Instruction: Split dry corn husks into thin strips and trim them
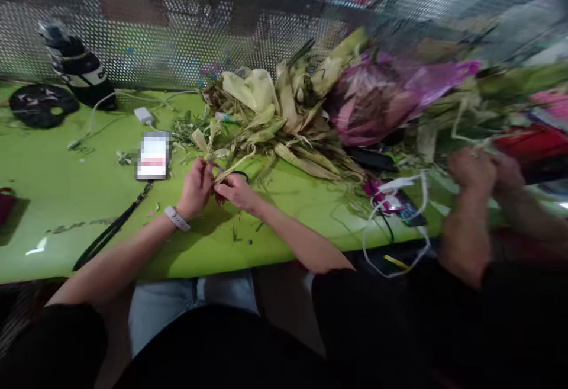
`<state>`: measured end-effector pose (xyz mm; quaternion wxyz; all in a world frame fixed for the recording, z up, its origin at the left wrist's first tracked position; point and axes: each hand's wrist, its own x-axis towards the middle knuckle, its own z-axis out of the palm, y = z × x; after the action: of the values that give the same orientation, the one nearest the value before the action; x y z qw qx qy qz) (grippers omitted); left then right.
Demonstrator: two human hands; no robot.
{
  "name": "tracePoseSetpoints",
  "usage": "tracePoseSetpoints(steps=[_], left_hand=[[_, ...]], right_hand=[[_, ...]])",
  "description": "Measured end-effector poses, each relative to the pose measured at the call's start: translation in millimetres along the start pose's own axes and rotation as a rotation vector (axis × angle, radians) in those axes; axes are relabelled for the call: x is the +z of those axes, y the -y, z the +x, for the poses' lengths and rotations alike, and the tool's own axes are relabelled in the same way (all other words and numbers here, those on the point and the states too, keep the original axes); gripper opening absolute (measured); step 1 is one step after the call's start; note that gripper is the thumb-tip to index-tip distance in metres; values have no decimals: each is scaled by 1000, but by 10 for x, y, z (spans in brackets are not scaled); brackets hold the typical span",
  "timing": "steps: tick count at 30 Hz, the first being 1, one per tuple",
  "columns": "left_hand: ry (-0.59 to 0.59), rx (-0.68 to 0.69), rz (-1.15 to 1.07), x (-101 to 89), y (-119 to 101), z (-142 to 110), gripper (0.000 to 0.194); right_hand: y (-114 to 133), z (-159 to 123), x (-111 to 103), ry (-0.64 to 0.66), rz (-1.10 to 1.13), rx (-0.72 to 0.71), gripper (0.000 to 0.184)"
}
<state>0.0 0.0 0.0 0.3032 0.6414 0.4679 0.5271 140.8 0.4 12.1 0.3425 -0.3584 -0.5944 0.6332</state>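
Fingers of the left hand [199, 185] and right hand [235, 191] pinch together on a braided strip of dried corn husk [212, 153], held just above a green table [266, 229]. Beyond lies a heap of loose husks [288, 116]; a phone [153, 156] with a pixelated screen rests near the left hand, and a pink plastic bag [373, 102] sits beside the heap.

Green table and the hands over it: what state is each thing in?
Left hand, closed on husk piece
Right hand, closed on husk piece
Husk piece, partly twisted
Phone, flat, screen lit
Husk pile, loose
Purple bag, bulging
White cable, loosely looped
Bottle, cannot tell open or closed
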Motion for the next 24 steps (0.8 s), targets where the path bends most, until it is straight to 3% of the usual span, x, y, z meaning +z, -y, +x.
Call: tracePoseSetpoints(steps=[11, 24], left_hand=[[-54, 64, -12, -14, -62, -23, 19], [-53, 28, -3, -17, -76, -38, 20]], right_hand=[[-19, -11, -2, 24, 61, -50, 13], [-29, -32, 8, 9, 48, -73, 11]])
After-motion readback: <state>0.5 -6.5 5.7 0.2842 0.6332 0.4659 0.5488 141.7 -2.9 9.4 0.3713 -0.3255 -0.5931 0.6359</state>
